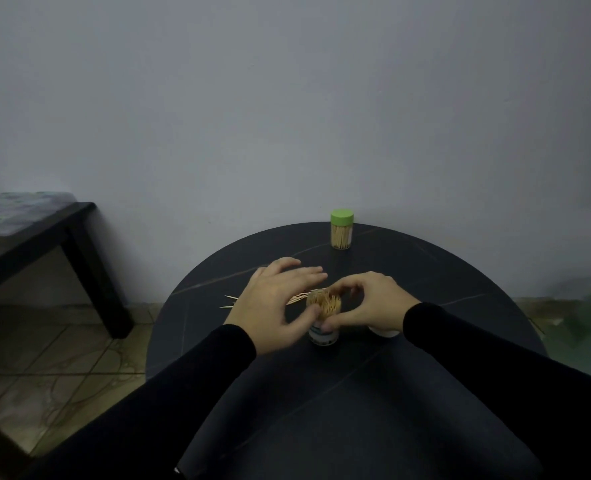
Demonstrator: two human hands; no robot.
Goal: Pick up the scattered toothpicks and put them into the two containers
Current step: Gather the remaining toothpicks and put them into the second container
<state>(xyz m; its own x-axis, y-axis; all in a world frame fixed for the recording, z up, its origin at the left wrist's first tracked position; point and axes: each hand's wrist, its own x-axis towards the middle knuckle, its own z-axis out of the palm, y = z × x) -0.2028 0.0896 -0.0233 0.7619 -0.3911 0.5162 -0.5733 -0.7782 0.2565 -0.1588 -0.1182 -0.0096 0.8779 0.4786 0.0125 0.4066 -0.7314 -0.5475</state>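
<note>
The right hand curls its fingers around the open, nearly full container standing on the dark round worktop. The left hand rests against its other side, fingers relaxed and mostly straight. A few loose toothpicks lie just left of it. The green-lidded container stands well apart at the far edge. A nudge from either hand could tip the packed container and spill it again.
</note>
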